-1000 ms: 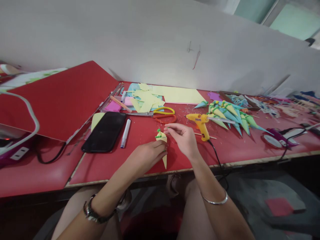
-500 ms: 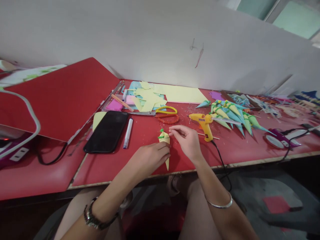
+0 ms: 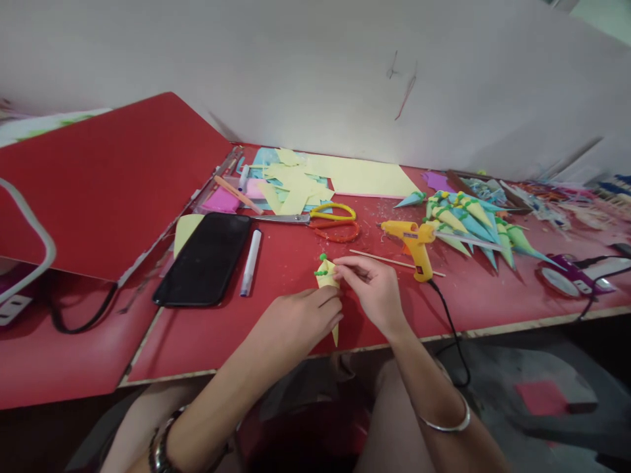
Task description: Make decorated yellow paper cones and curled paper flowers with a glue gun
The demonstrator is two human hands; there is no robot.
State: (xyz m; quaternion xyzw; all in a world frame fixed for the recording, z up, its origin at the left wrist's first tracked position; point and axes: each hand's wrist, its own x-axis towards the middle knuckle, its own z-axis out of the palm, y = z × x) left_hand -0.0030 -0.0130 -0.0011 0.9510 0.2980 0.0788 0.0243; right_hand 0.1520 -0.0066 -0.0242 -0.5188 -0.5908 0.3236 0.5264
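A small pale yellow paper cone (image 3: 327,278) lies on the red tabletop, its point toward the front edge. Green trim crosses its upper part and a green bead-like ball (image 3: 323,257) sits at its top. My left hand (image 3: 308,320) is closed over the cone's middle, hiding part of it. At the cone's upper right edge, my right hand (image 3: 372,289) has thumb and finger pinched together, touching the paper; whatever is between the fingertips is too small to make out. A yellow glue gun (image 3: 417,248) lies to the right of that hand, with a thin wooden stick (image 3: 379,259) beside it.
Scissors (image 3: 330,213) with yellow and red handles lie beyond the cone. Left are a marker (image 3: 250,264) and a black phone (image 3: 204,259). Yellow paper scraps (image 3: 290,180) lie at the back; finished-looking cones (image 3: 473,220) are piled right. The glue gun's cord (image 3: 447,315) hangs over the edge.
My right hand's pinched fingertips have come in from slightly apart to touch the cone's upper edge. My left hand stays on the cone. The camera view has shifted a little.
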